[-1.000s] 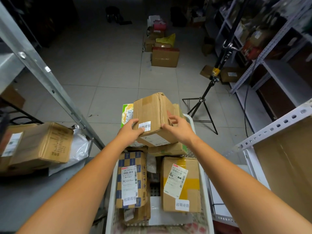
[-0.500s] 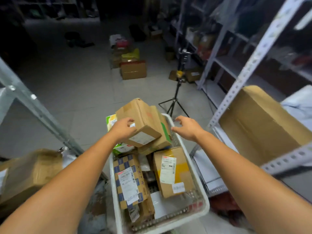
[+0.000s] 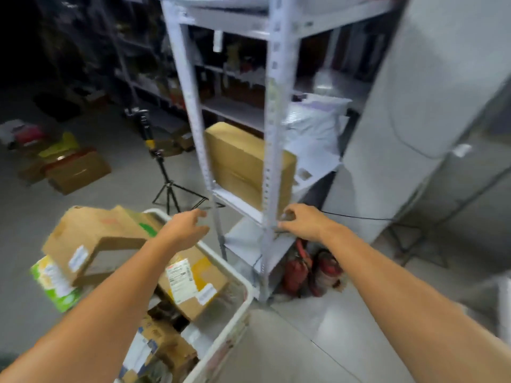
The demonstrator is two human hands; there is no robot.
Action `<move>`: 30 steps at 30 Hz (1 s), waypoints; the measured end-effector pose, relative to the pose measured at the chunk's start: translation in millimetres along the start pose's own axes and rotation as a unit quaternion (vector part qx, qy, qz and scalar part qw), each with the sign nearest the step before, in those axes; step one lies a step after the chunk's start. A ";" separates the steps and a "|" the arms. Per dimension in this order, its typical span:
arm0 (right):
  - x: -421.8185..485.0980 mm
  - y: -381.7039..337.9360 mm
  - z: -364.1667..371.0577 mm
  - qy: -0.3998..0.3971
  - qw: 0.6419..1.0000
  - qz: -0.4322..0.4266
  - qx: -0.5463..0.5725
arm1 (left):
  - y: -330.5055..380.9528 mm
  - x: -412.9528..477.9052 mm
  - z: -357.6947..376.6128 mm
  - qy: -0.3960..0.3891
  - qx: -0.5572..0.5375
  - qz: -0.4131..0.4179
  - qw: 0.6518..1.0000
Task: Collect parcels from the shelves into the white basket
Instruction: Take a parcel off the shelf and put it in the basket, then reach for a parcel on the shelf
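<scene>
Box [image 3: 243,164] on the shelf [image 3: 237,201] looked like the next parcel: large brown carton, standing behind the near upright [image 3: 272,150], beside a white poly bag [image 3: 315,125]. Judged stiff, bulky and possibly heavy; best taken with two hands on opposite side faces, slid out past the upright rather than lifted by its top. Bag judged soft and light. Basket [image 3: 235,308] stood lower left, heaped with boxes, top box [image 3: 94,239] tilted. Left hand [image 3: 185,229] was over the basket's far rim, fingers loosely spread, holding nothing. Right hand [image 3: 300,221] was at the shelf edge by the upright, fingers curled; whether it gripped anything could not be told through blur.
</scene>
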State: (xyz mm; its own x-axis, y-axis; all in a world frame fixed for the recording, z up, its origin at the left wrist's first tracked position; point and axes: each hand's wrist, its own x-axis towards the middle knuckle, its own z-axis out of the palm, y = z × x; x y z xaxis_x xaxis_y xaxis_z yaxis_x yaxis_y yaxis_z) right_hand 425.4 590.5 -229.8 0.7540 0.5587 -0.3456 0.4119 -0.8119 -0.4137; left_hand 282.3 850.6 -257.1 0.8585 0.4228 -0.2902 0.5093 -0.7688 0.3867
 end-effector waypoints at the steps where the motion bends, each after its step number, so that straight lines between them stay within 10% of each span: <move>1: -12.5 23.2 -8.4 0.003 1.000 0.014 -0.002 | 26.2 0.3 7.8 -0.012 0.026 0.019 0.999; 15: -193.3 344.6 -75.9 0.102 0.962 0.234 0.095 | 376.6 -8.0 151.7 -0.099 0.072 0.237 0.964; 30: -283.5 519.4 -91.8 0.171 0.850 0.460 0.192 | 615.9 43.1 298.4 -0.222 0.152 0.412 0.870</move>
State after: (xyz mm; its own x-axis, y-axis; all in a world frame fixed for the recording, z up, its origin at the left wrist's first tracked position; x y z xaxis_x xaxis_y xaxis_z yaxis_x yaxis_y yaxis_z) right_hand 472.6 -5.1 -269.4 0.7987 -0.4168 -0.4340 -0.5795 -0.7270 -0.3684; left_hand 615.2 252.2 -292.7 0.7828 -0.5081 -0.3592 -0.3666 -0.8430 0.3936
